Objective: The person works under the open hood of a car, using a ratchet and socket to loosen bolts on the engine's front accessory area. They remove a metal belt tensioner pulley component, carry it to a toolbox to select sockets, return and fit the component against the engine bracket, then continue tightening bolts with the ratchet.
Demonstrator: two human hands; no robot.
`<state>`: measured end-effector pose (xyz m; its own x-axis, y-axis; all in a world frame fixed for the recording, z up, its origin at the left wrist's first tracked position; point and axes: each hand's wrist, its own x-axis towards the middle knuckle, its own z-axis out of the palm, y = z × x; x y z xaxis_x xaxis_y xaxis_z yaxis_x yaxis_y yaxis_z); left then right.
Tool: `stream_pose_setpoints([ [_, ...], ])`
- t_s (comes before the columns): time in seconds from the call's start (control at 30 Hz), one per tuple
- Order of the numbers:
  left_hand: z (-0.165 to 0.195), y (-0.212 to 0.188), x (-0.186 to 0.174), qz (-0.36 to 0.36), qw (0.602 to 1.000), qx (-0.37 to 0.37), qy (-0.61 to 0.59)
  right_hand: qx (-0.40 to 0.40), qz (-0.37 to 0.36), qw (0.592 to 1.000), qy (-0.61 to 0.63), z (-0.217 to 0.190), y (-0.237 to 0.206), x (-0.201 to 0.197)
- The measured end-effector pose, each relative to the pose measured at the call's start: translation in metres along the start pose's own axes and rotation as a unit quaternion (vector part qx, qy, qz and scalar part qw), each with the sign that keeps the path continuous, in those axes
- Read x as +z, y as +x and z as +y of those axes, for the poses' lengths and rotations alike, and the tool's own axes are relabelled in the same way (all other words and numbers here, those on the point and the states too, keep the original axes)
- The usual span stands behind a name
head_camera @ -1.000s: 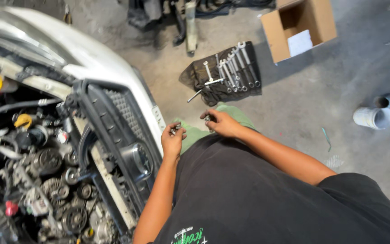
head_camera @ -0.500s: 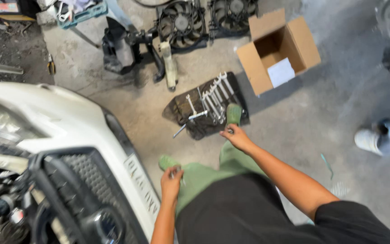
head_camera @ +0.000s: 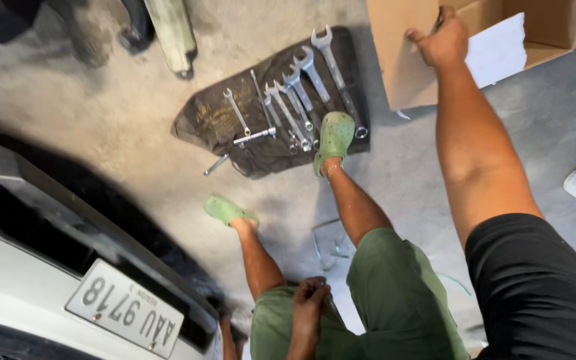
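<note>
The right hand (head_camera: pixel 443 40) is now stretched far forward, up at the flap of the open brown cardboard box (head_camera: pixel 408 60), with its fingers curled around a small dark object (head_camera: pixel 439 19) whose kind I cannot tell. Half a second ago this hand hung lower, just short of the tool roll. The left hand (head_camera: pixel 309 300) is curled into a loose fist against the green shorts (head_camera: pixel 395 300) at the thigh; whether it grips anything cannot be told. Earlier it was held out beside the car's front.

The dark cloth tool roll (head_camera: pixel 215 120) lies on the grey concrete floor (head_camera: pixel 101 100), carrying a row of shiny steel combination wrenches (head_camera: pixel 301 87). One green perforated clog (head_camera: pixel 333 137) now stands on the edge of the roll, touching the wrench ends, where before it was just above it in view. The other green clog (head_camera: pixel 225 209) rests on bare concrete, nearer the white car bumper with its licence plate (head_camera: pixel 125 310). The view has tipped downward, so the engine bay seen a second ago has left the picture.
</note>
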<state>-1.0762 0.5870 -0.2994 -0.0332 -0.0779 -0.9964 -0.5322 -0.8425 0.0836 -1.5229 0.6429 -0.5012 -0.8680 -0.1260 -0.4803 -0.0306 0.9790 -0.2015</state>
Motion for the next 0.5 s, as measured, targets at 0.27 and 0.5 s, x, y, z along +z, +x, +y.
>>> stream_pose_setpoints([
  [0.27, -0.001, -0.030, -0.076, 0.048, 0.995, 0.091, -0.015, -0.239, 0.059, 0.952, -0.181, -0.006, -0.072, -0.001],
  [0.5, 0.047, -0.013, -0.086, 0.015, 0.993, 0.112, 0.019, -0.400, 0.018, 0.895, -0.198, -0.104, -0.109, 0.022],
])
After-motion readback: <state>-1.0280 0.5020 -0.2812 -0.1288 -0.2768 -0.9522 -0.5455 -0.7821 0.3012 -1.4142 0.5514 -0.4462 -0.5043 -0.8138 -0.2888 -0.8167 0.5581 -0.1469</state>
